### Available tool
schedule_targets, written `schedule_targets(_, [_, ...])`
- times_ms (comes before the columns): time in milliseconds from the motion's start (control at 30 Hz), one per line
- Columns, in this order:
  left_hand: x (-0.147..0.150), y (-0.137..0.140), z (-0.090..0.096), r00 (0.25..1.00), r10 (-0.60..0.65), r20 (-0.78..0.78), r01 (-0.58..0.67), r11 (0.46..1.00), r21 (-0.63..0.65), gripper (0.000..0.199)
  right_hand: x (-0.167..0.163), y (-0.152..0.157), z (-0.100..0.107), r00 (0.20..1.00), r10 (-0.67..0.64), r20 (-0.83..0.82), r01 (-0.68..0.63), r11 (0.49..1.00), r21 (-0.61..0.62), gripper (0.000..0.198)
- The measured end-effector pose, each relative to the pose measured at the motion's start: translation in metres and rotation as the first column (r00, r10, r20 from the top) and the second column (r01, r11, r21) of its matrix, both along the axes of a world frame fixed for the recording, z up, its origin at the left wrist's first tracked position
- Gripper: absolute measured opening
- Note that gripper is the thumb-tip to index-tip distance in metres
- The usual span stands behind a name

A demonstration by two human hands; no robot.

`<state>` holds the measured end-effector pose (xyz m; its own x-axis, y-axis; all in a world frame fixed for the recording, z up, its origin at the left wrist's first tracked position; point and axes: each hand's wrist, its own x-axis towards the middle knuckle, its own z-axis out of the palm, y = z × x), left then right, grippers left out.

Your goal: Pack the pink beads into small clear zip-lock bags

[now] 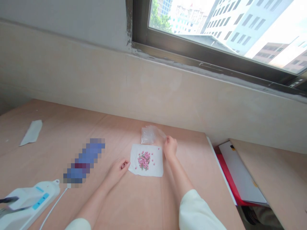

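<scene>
A square of white paper (157, 167) lies on the wooden table, with a small heap of pink beads (144, 159) and some greenish, stick-like bits mixed in. A few beads are scattered around the heap. My left hand (120, 166) rests at the paper's left edge, fingers curled closed; what they hold, if anything, is too small to make out. Beyond the paper is a stack of clear plastic bags (147, 135). My right hand (170, 147), to the right of the stack, pinches the corner of a thin clear plastic bag (160, 131) stretching from it.
At the left are a white power strip (35, 199) with a white cable (54, 206), a blurred-out blue object (88, 156) and a white paper scrap (31, 132). A wall with a window (216, 54) borders the table's back. Right of the table, folders (242, 172) sit below another wooden surface (275, 172).
</scene>
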<state>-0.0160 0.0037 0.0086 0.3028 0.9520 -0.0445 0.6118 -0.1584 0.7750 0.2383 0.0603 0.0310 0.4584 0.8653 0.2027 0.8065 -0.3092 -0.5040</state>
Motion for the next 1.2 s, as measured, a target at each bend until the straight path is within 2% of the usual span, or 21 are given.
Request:
schedule_targets(100, [-0.001, 0.002, -0.002, 0.999, 0.015, 0.038, -0.013, 0.999, -0.033, 0.026, 0.009, -0.023, 0.015, 0.982, -0.094, -0.166, 0.122, 0.978, 0.167, 0.021])
schedule_targets(200, [0.0, 0.004, 0.0, 0.989, 0.06, 0.137, -0.039, 0.988, -0.151, 0.026, 0.008, -0.054, 0.026, 0.895, -0.037, -0.445, 0.174, 0.947, 0.271, 0.015])
schedule_targets(267, [0.004, 0.004, 0.007, 0.962, 0.098, 0.254, -0.031, 0.966, -0.257, 0.028, 0.001, -0.075, 0.027, 0.757, 0.053, -0.651, 0.153, 0.955, 0.255, 0.013])
schedule_targets(333, [0.01, 0.002, 0.018, 0.925, 0.104, 0.365, 0.031, 0.938, -0.346, 0.033, -0.011, -0.093, 0.022, 0.563, 0.117, -0.818, 0.072, 0.979, 0.19, 0.015])
schedule_targets(400, [0.018, -0.002, 0.033, 0.888, 0.015, 0.46, 0.172, 0.916, -0.362, 0.032, -0.025, -0.107, 0.013, 0.372, 0.133, -0.919, -0.037, 0.991, 0.129, 0.018])
schedule_targets(433, [0.022, -0.005, 0.039, 0.874, -0.033, 0.485, 0.231, 0.905, -0.356, 0.031, -0.031, -0.111, 0.008, 0.301, 0.124, -0.945, -0.074, 0.992, 0.106, 0.018])
schedule_targets(500, [0.028, -0.01, 0.05, 0.854, -0.104, 0.509, 0.316, 0.882, -0.349, 0.029, -0.04, -0.117, 0.0, 0.222, 0.091, -0.971, -0.102, 0.992, 0.07, 0.018])
schedule_targets(600, [0.032, -0.016, 0.057, 0.854, -0.089, 0.513, 0.323, 0.864, -0.387, 0.024, -0.044, -0.119, -0.005, 0.185, 0.06, -0.981, -0.107, 0.993, 0.041, 0.017])
schedule_targets(733, [0.031, -0.018, 0.057, 0.843, -0.029, 0.537, 0.286, 0.87, -0.402, 0.023, -0.042, -0.116, -0.001, 0.199, 0.068, -0.978, -0.129, 0.991, 0.042, 0.016])
schedule_targets(900, [0.031, -0.018, 0.06, 0.876, -0.078, 0.476, 0.281, 0.885, -0.372, 0.022, -0.045, -0.11, 0.001, 0.306, 0.034, -0.951, -0.152, 0.988, -0.014, 0.013])
schedule_targets(967, [0.032, -0.017, 0.061, 0.888, -0.087, 0.452, 0.265, 0.9, -0.346, 0.02, -0.046, -0.108, 0.001, 0.391, 0.025, -0.92, -0.146, 0.989, -0.035, 0.013])
schedule_targets(1033, [0.031, -0.015, 0.062, 0.902, -0.085, 0.424, 0.237, 0.917, -0.32, 0.018, -0.047, -0.107, 0.005, 0.537, 0.013, -0.843, -0.051, 0.999, -0.018, 0.017])
schedule_targets(1100, [0.031, -0.013, 0.063, 0.916, -0.079, 0.393, 0.209, 0.93, -0.301, 0.017, -0.049, -0.109, 0.014, 0.693, -0.016, -0.72, 0.075, 0.996, 0.05, 0.022])
schedule_targets(1167, [0.03, -0.011, 0.064, 0.93, -0.066, 0.361, 0.18, 0.939, -0.292, 0.017, -0.054, -0.113, 0.028, 0.774, 0.009, -0.633, 0.085, 0.99, 0.117, 0.021])
schedule_targets(1200, [0.031, -0.011, 0.065, 0.936, -0.061, 0.348, 0.168, 0.943, -0.286, 0.017, -0.057, -0.115, 0.035, 0.777, 0.065, -0.626, 0.026, 0.991, 0.135, 0.018])
